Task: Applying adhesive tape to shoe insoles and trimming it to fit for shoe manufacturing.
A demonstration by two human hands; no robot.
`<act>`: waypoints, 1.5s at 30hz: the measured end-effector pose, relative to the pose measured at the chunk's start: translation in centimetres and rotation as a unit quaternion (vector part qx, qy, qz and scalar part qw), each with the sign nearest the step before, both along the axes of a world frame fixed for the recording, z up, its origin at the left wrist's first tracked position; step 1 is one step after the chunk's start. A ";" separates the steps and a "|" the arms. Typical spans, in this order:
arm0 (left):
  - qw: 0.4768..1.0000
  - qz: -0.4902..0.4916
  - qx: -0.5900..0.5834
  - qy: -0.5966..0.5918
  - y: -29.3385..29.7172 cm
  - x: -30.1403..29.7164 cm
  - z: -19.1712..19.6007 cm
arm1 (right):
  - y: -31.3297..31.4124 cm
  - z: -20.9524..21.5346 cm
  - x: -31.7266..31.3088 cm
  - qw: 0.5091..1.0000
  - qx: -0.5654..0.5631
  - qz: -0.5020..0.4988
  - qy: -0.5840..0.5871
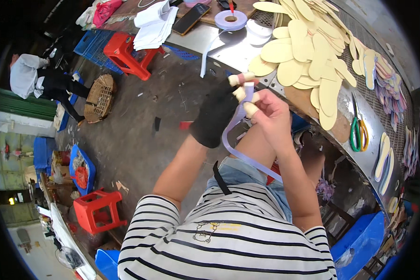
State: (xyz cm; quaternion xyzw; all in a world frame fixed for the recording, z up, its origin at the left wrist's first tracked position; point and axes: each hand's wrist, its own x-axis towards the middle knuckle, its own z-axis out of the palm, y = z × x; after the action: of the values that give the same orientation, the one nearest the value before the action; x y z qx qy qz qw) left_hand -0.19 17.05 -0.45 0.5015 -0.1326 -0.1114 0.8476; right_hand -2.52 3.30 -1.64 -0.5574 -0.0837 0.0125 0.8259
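Seen from above, with the clock centred on the hands, the person's black-and-white striped shirt (224, 238) fills 6 o'clock, over blue denim shorts (240, 172). The right hand (274, 114) has its grip closed, thumb and fingers pinching a lavender strip (234, 150) near its pale upper end. The left hand (214, 112), in a black glove that leaves the fingertips out, has its covered tips against that same end; whether this grip truly pinches or only steadies, one cannot tell. Pale covers also wrap fingertips of the right hand. From there the strip bows downward over the lap and passes beneath the right forearm toward 5 o'clock.

The bench (287, 92) curves from 11 round to 4 o'clock. Scissors (356, 122) with green and orange handles lie on it at 3, and cream insoles (319, 53) are heaped loosely at 2. At 12 sits a lavender roll (220, 20), its loose end hanging past the edge; a phone (191, 18) rests at 11, just beside white sheets (155, 25).

Farther away, a red stool (130, 53) stands on the floor (168, 100) at 10, another red stool (98, 212) at 8, and a wicker basket (100, 98) at 9. Beyond the basket, a co-worker (25, 74) in a white top bends over.
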 end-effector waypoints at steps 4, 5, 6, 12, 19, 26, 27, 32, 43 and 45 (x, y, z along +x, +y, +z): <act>0.988 -0.046 0.144 0.010 1.1 -0.4 0.0 | -4.1 -1.1 0.4 0.999 -0.027 0.019 0.006; 0.981 -0.020 0.189 0.026 1.6 0.0 -1.3 | -5.0 -0.8 0.4 0.999 -0.018 0.032 0.026; 0.971 0.004 0.234 0.041 2.3 0.6 -2.6 | -5.5 -0.6 0.2 0.999 -0.019 0.026 0.027; 0.611 0.445 0.630 -0.179 10.5 4.4 -7.0 | -8.9 0.1 -0.9 0.999 -0.015 -0.041 0.002; 0.970 -0.001 0.234 -0.062 -6.0 -1.9 0.4 | -8.9 1.3 -2.1 0.999 -0.041 0.009 -0.009; 0.996 -0.026 -0.076 0.027 -8.6 -2.3 6.4 | -23.7 -0.7 -5.2 0.747 -0.497 -0.440 -0.039; 0.971 -0.163 -0.174 -0.001 -8.3 -2.3 7.6 | -26.2 -0.9 -5.6 0.661 -0.605 -0.444 -0.009; 0.955 -0.197 0.130 -0.181 -10.3 -4.4 7.5 | -31.5 -4.1 -5.7 0.504 -0.777 -0.354 0.126; 0.954 -0.214 0.194 0.076 -7.7 -1.9 -4.0 | -18.9 -3.7 -13.7 0.943 -0.281 -0.119 0.132; 0.954 -0.205 0.202 0.089 -7.6 -1.8 -3.8 | -17.5 -6.0 -14.8 0.936 -0.300 -0.077 0.164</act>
State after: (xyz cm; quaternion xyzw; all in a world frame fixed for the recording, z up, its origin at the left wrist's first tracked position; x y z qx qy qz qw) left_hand -1.98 9.45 -4.26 0.6125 -0.1316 -0.3511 0.6958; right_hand -17.28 -14.23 -7.62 -0.7744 0.1041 0.0645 0.6208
